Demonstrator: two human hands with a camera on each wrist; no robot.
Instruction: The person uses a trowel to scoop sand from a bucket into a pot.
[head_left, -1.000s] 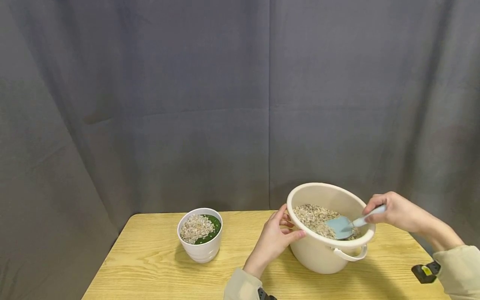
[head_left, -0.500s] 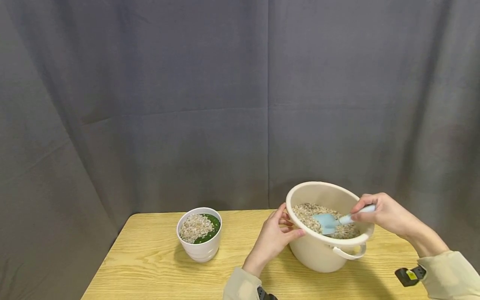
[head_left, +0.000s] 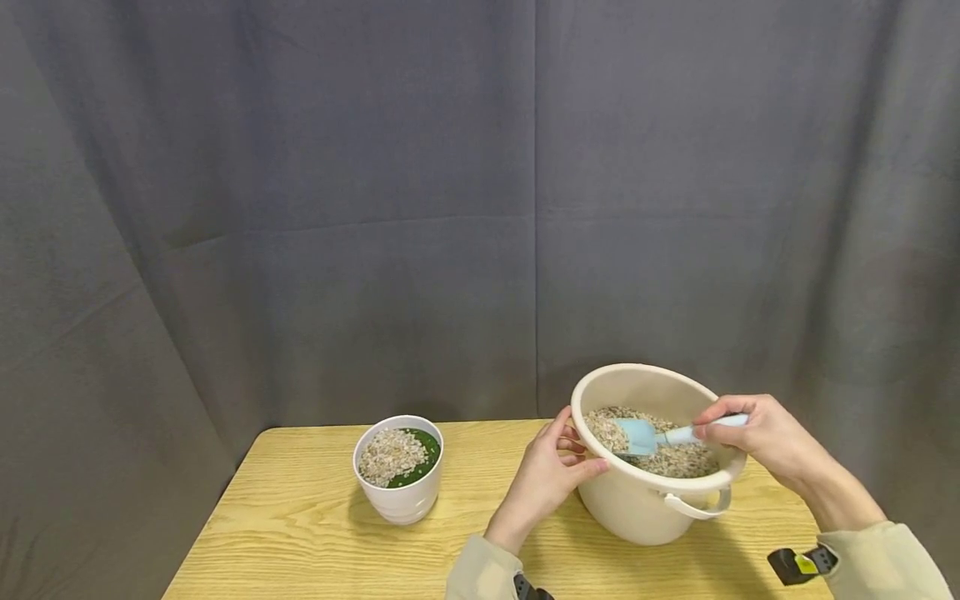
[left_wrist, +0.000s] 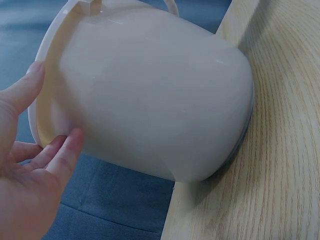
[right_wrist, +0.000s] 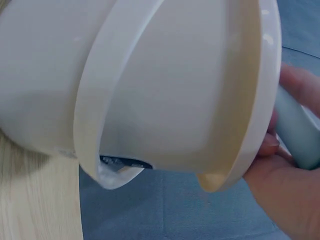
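A cream bucket stands on the table at the right, partly filled with pale, gravel-like grains. My left hand holds its rim from the left; in the left wrist view the thumb lies on the rim and the fingertips reach the wall below. Inside the bucket is a light blue hand trowel, its blade at the grains near the left wall. My right hand grips the trowel's handle over the right rim. The bucket hides the blade in the right wrist view.
A white flowerpot stands on the left part of the wooden table. Pale grains cover part of a green surface inside it. The bucket's handle hangs at its front. A grey curtain is behind the table.
My right hand has moved left and slightly down, pushing the trowel across the grains toward the bucket's left wall. My left hand stays on the rim, and the flowerpot has not moved.
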